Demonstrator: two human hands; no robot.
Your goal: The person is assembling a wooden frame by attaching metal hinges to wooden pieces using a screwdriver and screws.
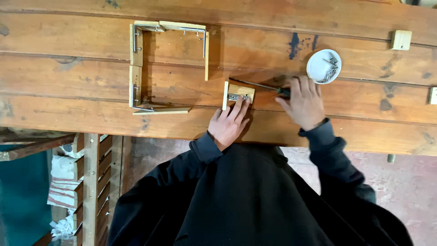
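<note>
Where the small wooden corner piece (pixel 240 93) lies near the front edge of the wooden surface (pixel 273 27), the left hand (pixel 229 123) presses down on it, its fingers (pixel 240 109) stretched out nearly flat and close together, tips touching the block beside a small metal bracket (pixel 238 97). Just to the right, the right hand (pixel 304 102) has its fingers curled shut around the dark handle of a screwdriver (pixel 261 85), whose thin shaft lies across the top of the block, pointing left. Near that hand, a little farther back, stands a round white dish (pixel 317 64) holding screws (pixel 331 68). Well to the left rests a partly joined square wooden frame (pixel 136 64) with metal brackets at its corners. Two loose wooden blocks (pixel 401 39) sit at the far right.
</note>
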